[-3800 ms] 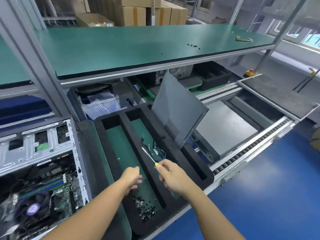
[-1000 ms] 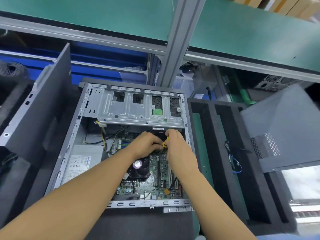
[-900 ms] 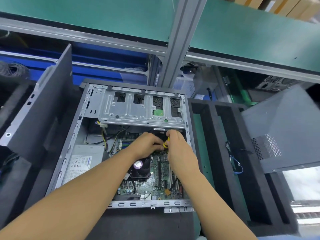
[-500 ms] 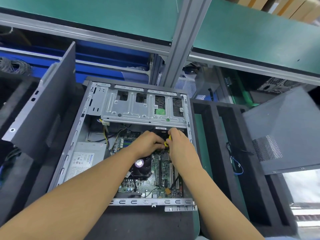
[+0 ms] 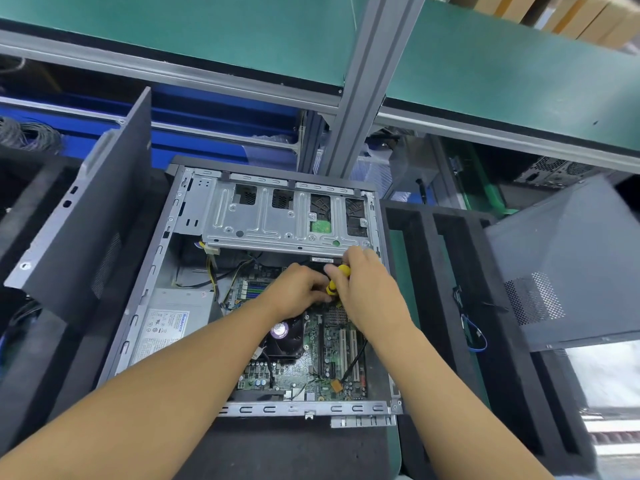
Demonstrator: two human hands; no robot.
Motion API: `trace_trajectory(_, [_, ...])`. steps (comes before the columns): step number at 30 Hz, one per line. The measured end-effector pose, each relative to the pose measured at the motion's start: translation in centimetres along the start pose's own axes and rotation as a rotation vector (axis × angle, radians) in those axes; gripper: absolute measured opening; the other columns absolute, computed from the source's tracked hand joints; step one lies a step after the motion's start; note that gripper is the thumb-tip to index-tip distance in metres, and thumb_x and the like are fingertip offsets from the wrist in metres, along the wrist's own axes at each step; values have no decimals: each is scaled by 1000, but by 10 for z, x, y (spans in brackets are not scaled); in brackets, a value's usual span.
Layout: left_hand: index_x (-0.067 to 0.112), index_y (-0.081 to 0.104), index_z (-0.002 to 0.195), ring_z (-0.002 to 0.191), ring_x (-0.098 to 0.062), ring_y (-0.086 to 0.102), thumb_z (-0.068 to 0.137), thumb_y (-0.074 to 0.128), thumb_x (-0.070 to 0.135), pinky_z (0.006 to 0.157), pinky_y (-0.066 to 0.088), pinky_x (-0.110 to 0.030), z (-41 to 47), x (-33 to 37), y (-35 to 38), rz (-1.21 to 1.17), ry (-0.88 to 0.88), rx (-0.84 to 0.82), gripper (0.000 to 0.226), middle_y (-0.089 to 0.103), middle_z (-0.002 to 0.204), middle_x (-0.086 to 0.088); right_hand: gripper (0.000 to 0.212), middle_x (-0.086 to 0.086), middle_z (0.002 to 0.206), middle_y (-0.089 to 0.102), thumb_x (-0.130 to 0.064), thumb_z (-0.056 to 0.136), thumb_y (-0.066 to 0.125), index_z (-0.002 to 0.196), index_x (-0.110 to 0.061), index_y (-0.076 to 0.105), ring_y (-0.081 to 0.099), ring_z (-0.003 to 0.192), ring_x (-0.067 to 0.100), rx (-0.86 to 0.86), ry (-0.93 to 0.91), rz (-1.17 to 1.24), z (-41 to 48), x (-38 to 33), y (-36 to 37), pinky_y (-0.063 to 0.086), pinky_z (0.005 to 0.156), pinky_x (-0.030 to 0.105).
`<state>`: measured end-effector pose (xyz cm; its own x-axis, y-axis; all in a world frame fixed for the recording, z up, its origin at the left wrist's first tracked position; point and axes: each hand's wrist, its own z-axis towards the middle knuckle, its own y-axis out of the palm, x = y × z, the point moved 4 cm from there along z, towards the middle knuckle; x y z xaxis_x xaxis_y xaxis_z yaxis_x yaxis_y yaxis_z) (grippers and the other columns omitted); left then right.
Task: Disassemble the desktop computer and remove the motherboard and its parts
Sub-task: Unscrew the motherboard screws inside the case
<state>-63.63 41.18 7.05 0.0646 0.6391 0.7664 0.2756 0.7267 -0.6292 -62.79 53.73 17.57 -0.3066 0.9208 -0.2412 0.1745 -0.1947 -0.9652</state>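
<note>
An open desktop case (image 5: 145, 306) lies flat in front of me, its green motherboard (image 5: 311, 362) exposed with a black CPU fan (image 5: 284, 337) and white slots. A silver drive cage (image 5: 277, 216) spans the far end and a power supply (image 5: 166, 323) sits at the left. My right hand (image 5: 367, 292) grips a yellow-handled screwdriver (image 5: 336, 278), held upright over the board's far edge just below the cage. My left hand (image 5: 298, 292) has its fingers curled round the screwdriver's lower part; the tip is hidden.
A black foam tray (image 5: 436, 271) with long slots stands at the right, holding a blue cable (image 5: 474, 334). A grey side panel (image 5: 568, 265) leans on it. Another dark panel (image 5: 86, 216) stands at the left. A green shelf (image 5: 485, 64) and its metal post (image 5: 360, 81) overhang the case.
I turned from the foam tray to the case, carrying the screwdriver. Over the last second both hands stay at the same spot on the board; only the view shifts slightly.
</note>
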Motion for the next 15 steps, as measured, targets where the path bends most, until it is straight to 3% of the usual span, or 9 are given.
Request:
trace_trajectory(2, [16, 75, 86, 70, -20, 61, 85, 75, 24, 69, 49, -32, 1, -1, 0, 23, -22, 12, 9, 71, 74, -2, 43, 8, 100, 62, -55, 100, 42, 106, -12, 46, 63, 86, 29, 48, 64, -112, 2, -1, -6, 35, 58, 32])
trace_trajectory(5, [15, 71, 79, 58, -9, 51, 85, 76, 27, 60, 41, -28, 1, -1, 0, 26, -30, 26, 14, 63, 63, 4, 36, 11, 92, 63, -47, 100, 50, 101, -12, 48, 64, 82, 34, 11, 62, -91, 8, -4, -9, 35, 57, 31])
trace_trajectory(8, [23, 70, 75, 54, 1, 48, 81, 80, 29, 53, 32, -20, 0, -2, -1, -17, -50, 43, 13, 56, 59, 16, 16, 11, 103, 62, -23, 97, 60, 106, -11, 54, 61, 91, 32, -93, -15, -29, 14, -9, -15, 41, 63, 33])
trace_trajectory(12, [19, 77, 86, 58, -8, 49, 80, 81, 33, 57, 38, -28, 1, -3, 0, -30, -57, 45, 15, 66, 69, 1, 28, 8, 114, 55, -4, 89, 66, 115, -15, 63, 56, 102, 27, -232, -166, -20, 15, -15, -20, 46, 78, 33])
trace_trajectory(15, [19, 78, 90, 60, -13, 53, 79, 81, 31, 65, 44, -32, 1, -3, 0, -29, -59, 54, 17, 70, 74, -4, 22, 6, 113, 53, -22, 93, 65, 114, -16, 64, 54, 104, 25, -212, -152, 44, 13, -16, -23, 43, 83, 32])
